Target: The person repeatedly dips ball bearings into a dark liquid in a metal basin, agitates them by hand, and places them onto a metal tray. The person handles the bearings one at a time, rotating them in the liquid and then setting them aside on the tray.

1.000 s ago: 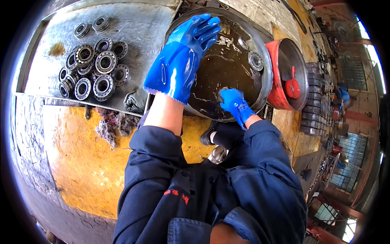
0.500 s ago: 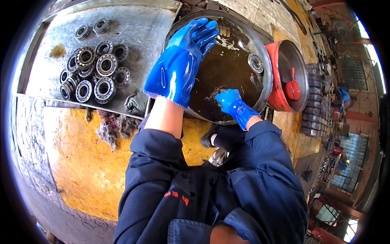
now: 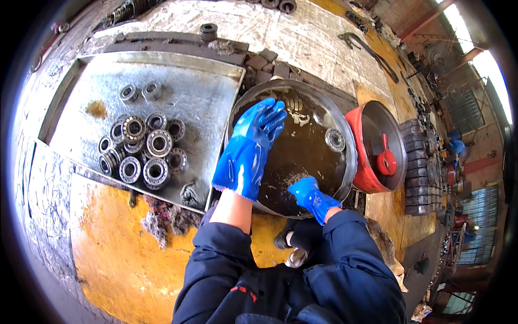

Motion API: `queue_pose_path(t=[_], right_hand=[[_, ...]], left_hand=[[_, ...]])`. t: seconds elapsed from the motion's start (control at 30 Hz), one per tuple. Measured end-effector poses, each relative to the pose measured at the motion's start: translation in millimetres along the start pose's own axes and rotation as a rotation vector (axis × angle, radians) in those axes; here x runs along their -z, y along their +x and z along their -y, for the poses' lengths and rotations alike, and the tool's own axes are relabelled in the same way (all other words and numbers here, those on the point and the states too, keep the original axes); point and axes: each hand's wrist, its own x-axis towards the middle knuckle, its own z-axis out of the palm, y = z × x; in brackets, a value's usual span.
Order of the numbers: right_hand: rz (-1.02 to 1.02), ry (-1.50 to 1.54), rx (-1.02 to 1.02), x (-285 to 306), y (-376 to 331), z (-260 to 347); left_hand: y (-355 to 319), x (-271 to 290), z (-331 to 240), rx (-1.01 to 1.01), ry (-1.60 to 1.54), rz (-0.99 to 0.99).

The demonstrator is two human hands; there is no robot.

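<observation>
the work looks partway along: round steel bearings (image 3: 150, 143) sit heaped in the grey metal tray (image 3: 205, 102), while another bearing (image 3: 330, 141) lies in the round steel tub (image 3: 350, 156) of brown liquid (image 3: 278, 156). the left blue-gloved hand (image 3: 257, 127) reaches over the tub, fingers extended, seemingly holding nothing; the right blue-gloved hand (image 3: 307, 192) curls at a grey wiry tuft (image 3: 292, 179), its grip unclear. yellow, stained floor (image 3: 129, 254) spreads below; a cluttered workshop extends right.

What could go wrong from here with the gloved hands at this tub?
The glove on the left hand looks glossy, perhaps wet, so anything gripped with it might slip.

The right hand is low over murky brown liquid; a quick stroke could splash the bare left forearm.

The liquid hides much of the bottom of the tub, so small parts there could be overlooked.
</observation>
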Motion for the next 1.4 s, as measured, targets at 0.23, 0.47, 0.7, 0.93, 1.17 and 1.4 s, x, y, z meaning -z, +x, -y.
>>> queue_pose_path(t=[0.23, 0.47, 0.7, 0.93, 1.17, 1.4], right_hand=[[-0.178, 0.842, -0.534, -77.4, -18.9, -30.4], [0.115, -0.082, -0.008, -1.7, -9.8, -7.7], [-0.075, 0.888, -0.543, -44.1, -28.0, -20.6], [0.015, 0.109, -0.080, -41.4, -4.1, -16.6], [-0.125, 0.846, -0.435, -61.4, -16.0, -23.0], [0.089, -0.079, -0.019, -5.0, -3.2, 0.4]], left_hand=[[-7.0, -17.2, 4.3, -0.007, 0.017, 0.063], [-10.1, -14.8, -8.4, 0.045, 0.030, -0.044], [-8.1, -5.1, -4.7, 0.028, 0.031, -0.004], [-9.4, -16.1, -3.9, 0.009, 0.033, 0.002], [-12.7, -9.6, -7.9, -0.016, 0.068, 0.015], [-16.1, -6.2, -1.5, -0.063, 0.030, 0.073]])
